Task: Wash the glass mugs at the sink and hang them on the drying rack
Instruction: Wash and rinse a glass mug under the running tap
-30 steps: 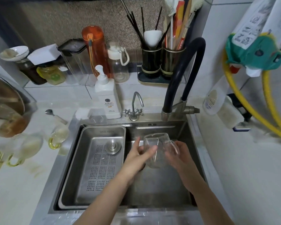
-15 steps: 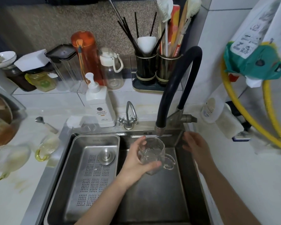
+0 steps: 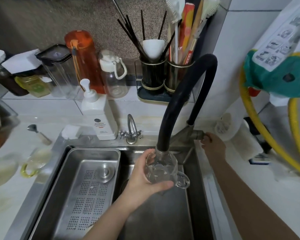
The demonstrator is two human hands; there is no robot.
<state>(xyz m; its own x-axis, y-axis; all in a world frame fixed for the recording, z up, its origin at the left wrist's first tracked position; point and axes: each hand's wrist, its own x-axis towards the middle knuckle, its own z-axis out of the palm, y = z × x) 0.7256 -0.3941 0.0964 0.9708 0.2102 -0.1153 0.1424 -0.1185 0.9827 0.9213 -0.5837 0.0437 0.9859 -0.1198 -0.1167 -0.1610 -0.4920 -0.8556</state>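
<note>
Glass mug [image 3: 160,170], centre frame, sits under the faucet spout [image 3: 161,150] for rinsing; left hand [image 3: 145,177] fingers wrap it, right hand [image 3: 213,147] fingers curl on the tap lever [image 3: 200,135].

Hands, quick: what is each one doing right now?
Left hand: grips the glass mug under the black faucet spout.
Right hand: fingers curled on the faucet handle.

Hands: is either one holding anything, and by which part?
The left hand grips the glass mug round its body, handle free. The right hand grips the tap handle.
</note>
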